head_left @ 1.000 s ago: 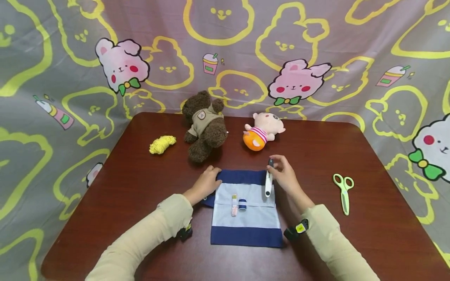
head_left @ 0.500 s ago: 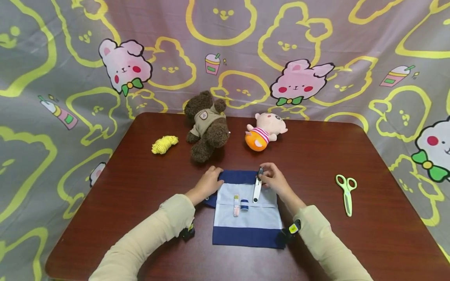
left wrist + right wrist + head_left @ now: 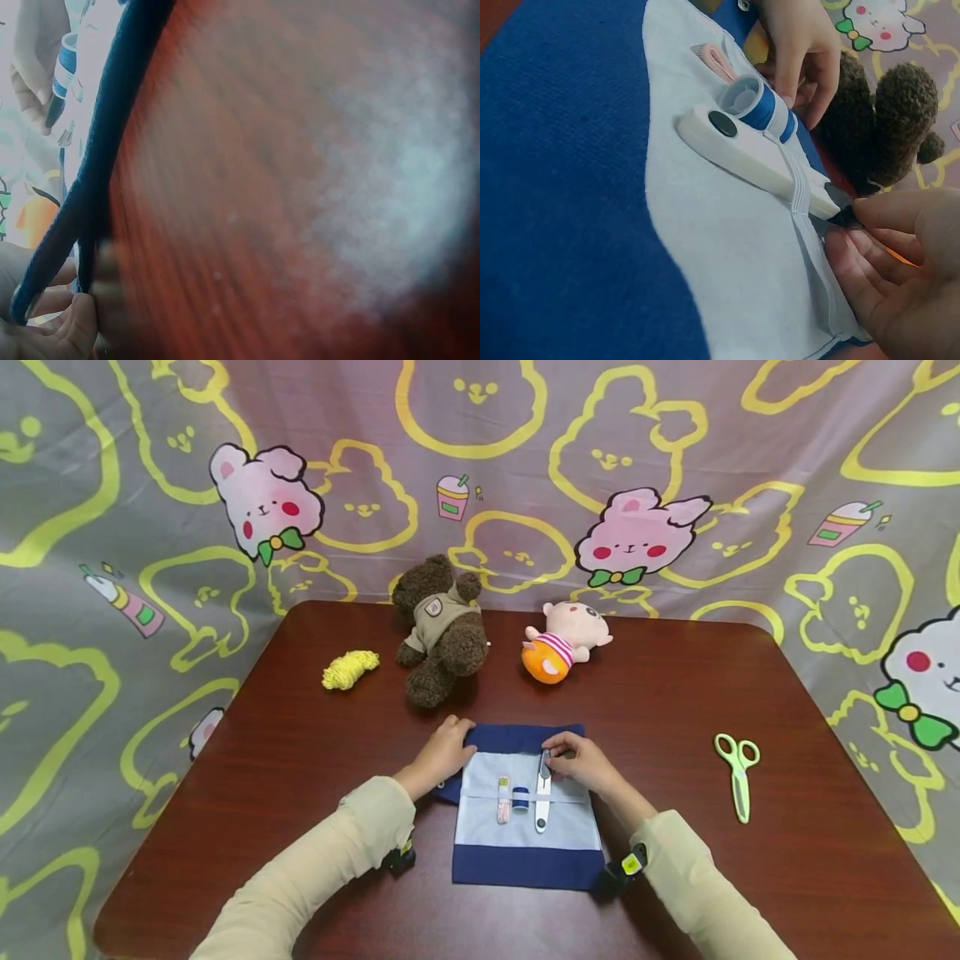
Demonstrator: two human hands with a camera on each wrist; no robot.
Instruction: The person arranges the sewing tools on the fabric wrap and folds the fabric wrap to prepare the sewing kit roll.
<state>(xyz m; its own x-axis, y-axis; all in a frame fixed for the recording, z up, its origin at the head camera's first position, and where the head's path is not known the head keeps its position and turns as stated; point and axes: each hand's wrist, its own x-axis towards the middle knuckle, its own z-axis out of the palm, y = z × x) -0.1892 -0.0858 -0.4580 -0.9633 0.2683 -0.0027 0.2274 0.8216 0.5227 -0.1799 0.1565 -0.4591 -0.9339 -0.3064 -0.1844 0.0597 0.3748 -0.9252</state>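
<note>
A blue-edged fabric sewing roll (image 3: 525, 866) lies unfolded on the table, with a white elastic band (image 3: 800, 196) across its pale middle. Under the band sits a slim white tool (image 3: 742, 154) with a black round stud and a dark end; its exact kind is not plain. My right hand (image 3: 588, 764) pinches the tool's dark end. My left hand (image 3: 441, 752) holds the roll's far left corner, its fingers (image 3: 79, 326) on the cloth edge in the left wrist view. Left of the tool, a blue thread spool (image 3: 759, 105) and a pinkish folded tape measure (image 3: 503, 799) sit in the band.
Green scissors (image 3: 737, 777) lie on the dark wood table (image 3: 660, 693) at right. Behind the roll are a brown teddy bear (image 3: 442, 631), a small plush toy (image 3: 566, 642) in a striped top and a yellow yarn bundle (image 3: 350, 669). A patterned curtain (image 3: 517, 468) surrounds the table.
My right hand has moved left and toward me, bringing the white tool from above the roll's right side to under the band beside the spool. My left hand stays at the corner.
</note>
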